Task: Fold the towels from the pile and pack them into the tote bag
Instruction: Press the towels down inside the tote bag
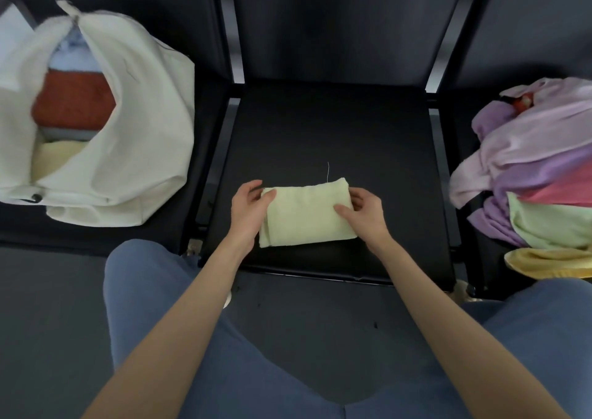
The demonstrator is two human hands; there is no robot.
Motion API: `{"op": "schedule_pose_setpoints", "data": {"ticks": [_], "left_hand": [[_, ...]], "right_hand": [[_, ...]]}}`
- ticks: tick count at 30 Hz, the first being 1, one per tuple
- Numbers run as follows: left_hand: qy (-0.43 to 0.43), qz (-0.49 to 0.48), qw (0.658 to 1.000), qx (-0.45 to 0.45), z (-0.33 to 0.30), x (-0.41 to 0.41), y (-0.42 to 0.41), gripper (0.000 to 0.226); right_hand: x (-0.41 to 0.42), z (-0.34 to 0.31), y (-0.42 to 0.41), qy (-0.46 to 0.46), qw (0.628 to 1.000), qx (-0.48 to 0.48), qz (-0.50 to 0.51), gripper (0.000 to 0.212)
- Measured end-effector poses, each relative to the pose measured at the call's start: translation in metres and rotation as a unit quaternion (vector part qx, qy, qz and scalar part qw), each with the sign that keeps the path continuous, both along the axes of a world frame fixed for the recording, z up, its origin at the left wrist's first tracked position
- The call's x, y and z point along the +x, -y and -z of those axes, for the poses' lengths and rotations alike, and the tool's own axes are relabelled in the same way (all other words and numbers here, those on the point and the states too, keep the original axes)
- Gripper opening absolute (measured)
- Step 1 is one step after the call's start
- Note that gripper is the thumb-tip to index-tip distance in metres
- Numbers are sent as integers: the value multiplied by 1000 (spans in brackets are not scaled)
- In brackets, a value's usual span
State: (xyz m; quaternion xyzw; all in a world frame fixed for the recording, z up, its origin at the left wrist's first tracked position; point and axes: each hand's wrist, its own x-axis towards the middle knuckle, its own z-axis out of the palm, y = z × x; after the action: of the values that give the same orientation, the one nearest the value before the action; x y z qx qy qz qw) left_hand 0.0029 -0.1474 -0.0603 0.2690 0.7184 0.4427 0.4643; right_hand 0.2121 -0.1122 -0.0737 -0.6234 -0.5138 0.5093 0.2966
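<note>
While the folded pale-green towel [306,213] lies mid-seat — left hand [248,208] and right hand [363,212] pinch its opposite edges, bare black seat [320,130] beyond.

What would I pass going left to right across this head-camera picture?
Tote bag → left hand → folded towel → right hand → towel pile.

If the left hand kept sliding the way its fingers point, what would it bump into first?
The left hand points up and right, already touching the folded pale yellow towel. Going on, it would push into that towel first, then probably meet the right hand at the other end.
</note>
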Motion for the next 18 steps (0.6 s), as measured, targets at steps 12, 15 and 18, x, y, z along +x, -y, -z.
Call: {"op": "schedule_pose_setpoints", "data": {"ticks": [12,15,18], "left_hand": [[-281,90,930,-217,16,14,15,56],[-178,63,969,-156,17,19,12,38],[-42,17,996,-81,5,19,17,19]], "right_hand": [[-9,19,-2,179,984,-14,11,28],[-13,3,6,115,993,-17,28,25],[-20,-20,15,47,997,-9,54,21]]}}
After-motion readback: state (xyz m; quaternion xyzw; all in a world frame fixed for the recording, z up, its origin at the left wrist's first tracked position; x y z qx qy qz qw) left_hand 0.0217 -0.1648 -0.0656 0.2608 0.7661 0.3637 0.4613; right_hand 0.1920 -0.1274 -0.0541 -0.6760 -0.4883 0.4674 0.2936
